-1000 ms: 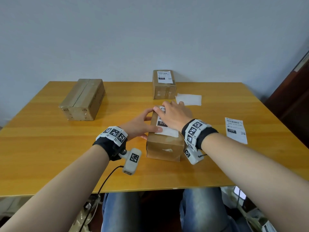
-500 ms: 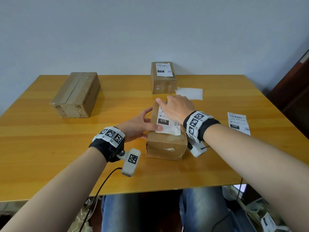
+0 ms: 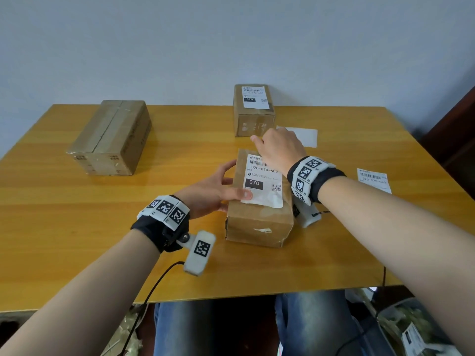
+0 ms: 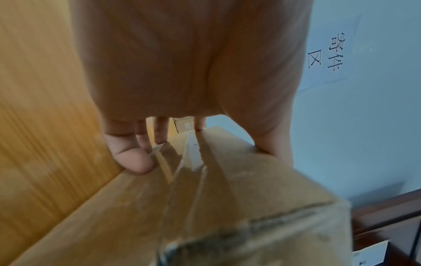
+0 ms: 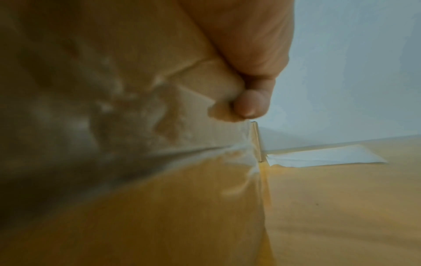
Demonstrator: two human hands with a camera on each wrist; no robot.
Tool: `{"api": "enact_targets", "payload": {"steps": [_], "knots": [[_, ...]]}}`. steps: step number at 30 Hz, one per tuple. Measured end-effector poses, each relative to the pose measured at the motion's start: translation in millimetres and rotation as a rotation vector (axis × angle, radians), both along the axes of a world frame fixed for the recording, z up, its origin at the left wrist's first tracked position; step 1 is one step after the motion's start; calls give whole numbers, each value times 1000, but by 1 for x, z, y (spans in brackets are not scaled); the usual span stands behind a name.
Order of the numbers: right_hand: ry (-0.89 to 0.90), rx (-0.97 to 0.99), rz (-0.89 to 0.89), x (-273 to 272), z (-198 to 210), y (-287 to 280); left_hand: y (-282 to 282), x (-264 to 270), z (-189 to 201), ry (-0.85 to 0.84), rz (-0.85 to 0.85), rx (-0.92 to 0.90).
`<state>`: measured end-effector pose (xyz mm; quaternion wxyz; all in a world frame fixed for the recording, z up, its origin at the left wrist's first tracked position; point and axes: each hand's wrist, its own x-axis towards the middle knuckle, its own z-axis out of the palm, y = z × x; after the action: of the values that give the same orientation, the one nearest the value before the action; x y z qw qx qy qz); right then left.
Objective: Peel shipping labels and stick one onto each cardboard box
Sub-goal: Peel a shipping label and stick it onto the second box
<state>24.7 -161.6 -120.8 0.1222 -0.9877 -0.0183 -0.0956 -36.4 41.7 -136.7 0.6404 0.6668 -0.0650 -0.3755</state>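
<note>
On the far left of the counter (image 3: 64,214) sits an unlabelled cardboard box (image 3: 110,138). At the centre, the left hand (image 3: 210,192) grasps the near box (image 3: 259,201) from its left side, thumb on the corner of its shipping label (image 3: 263,182). The right hand (image 3: 281,147) rests on that box's far end; whether it grips cannot be told. Behind stands a labelled box (image 3: 253,110), beside it a blank white sheet (image 3: 307,136). A loose label (image 3: 374,179) lies at the right.
</note>
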Motion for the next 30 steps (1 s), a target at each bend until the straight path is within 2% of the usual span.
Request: {"api": "enact_targets", "payload": {"steps": [9, 20, 23, 26, 30], "knots": [[8, 109, 24, 14, 1, -9, 2, 5, -3, 12, -45, -31], [0, 360, -110, 11, 3, -15, 7, 10, -4, 8, -94, -20], [59, 458, -137, 5, 1, -22, 14, 13, 0, 8, -125, -1], [182, 528, -85, -10, 4, -27, 23, 13, 8, -57, -97, 109], [260, 512, 77, -30, 9, -28, 32, 14, 21, -228, -49, 306]]}}
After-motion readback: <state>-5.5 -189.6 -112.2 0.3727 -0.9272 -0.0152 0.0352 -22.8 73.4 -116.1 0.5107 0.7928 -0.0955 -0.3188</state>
